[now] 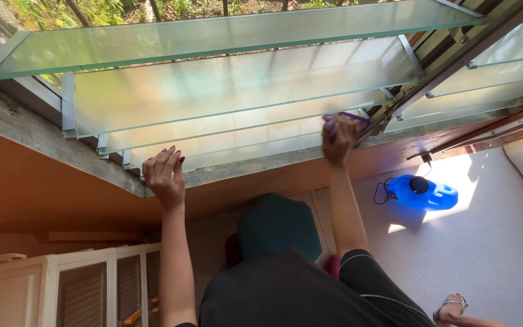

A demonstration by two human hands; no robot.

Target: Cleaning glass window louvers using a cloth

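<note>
Mid-frame, the right hand [338,140], grip clamped on a purple cloth [347,119], wipes frosted louvre panes [237,91]; left hand [164,174], fingers apart, steadies the lowest; progress unclear.

So there's this purple cloth [345,121], bunched up small, pressed flat on one of the lower frosted glass louvre slats [237,130], way over by the slat's end near the metal frame. The slats are long, pale green at the edges, tilted open and stacked like steps. Most of the cloth is hidden, just a crumpled edge showing.
</note>
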